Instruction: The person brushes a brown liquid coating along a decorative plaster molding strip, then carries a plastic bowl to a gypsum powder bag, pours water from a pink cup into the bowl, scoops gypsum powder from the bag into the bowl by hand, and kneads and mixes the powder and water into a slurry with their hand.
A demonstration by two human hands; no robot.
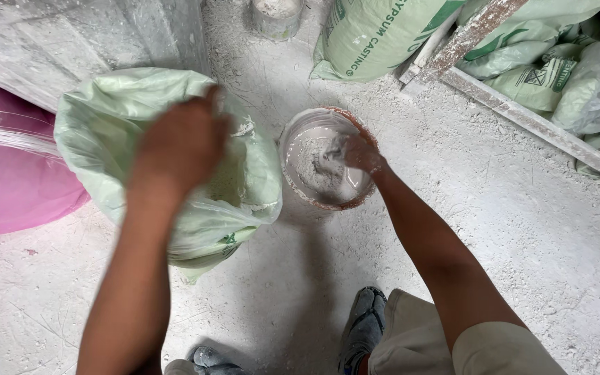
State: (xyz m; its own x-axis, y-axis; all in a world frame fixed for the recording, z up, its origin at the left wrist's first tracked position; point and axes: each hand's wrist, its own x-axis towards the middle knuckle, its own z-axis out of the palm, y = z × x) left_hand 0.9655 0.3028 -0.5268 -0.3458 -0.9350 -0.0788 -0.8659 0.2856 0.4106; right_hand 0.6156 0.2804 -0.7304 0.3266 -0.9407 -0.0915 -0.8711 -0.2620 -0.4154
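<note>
Dusty white powder coats the concrete floor (508, 229) around you, and pale green sacks (376, 35) lean by a wooden rail at the top of the view. Your left hand (182, 142) hovers over the open green bag (116, 132) lined with clear plastic; it is blurred and seen from the back, so I cannot tell whether the fingers are spread or closed on anything. Your right hand (361, 154) is down inside the small round bucket (293, 173), fingers loosely curled in the grey-white powder (314, 163) and dusted with it; it grips nothing solid that I can see.

The bucket stands on the floor just right of the bag, nearly touching it. A mound of powder already lies in it, covering most of the bottom, so some material has gone in. The bucket looks far from full, though, and the powder looks dry and lumpy, not yet a smooth mix. A pink plastic bag (8, 173) sits at the far left.
</note>
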